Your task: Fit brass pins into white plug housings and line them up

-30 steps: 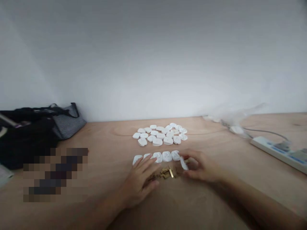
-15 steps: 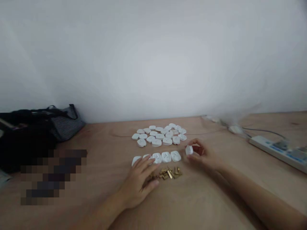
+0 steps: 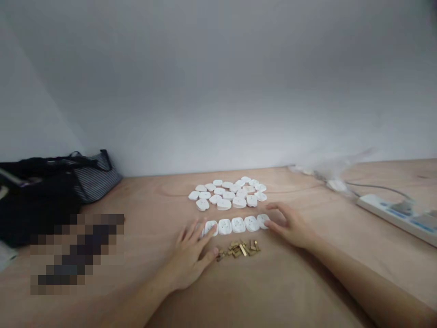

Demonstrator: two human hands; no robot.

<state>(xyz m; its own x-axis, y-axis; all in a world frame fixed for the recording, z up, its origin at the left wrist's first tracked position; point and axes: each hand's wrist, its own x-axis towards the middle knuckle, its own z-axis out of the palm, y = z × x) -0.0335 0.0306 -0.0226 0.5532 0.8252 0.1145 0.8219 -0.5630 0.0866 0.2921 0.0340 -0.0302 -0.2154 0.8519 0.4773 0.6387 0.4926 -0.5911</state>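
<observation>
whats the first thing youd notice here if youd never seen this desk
The eye goes first to the loose cluster of white plastic plug covers at the centre of the wooden tabletop, with a neat row of the same pieces just nearer the viewer. Below that row lies a small heap of brass pins, flanked by the open left hand and open right hand. Off to the right sits a white power strip; to the left, a black bag.

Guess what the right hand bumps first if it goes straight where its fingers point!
Probably the white plug piece at the end of the row. The right hand is right beside it, maybe already touching, though depth is hard to tell here.
</observation>
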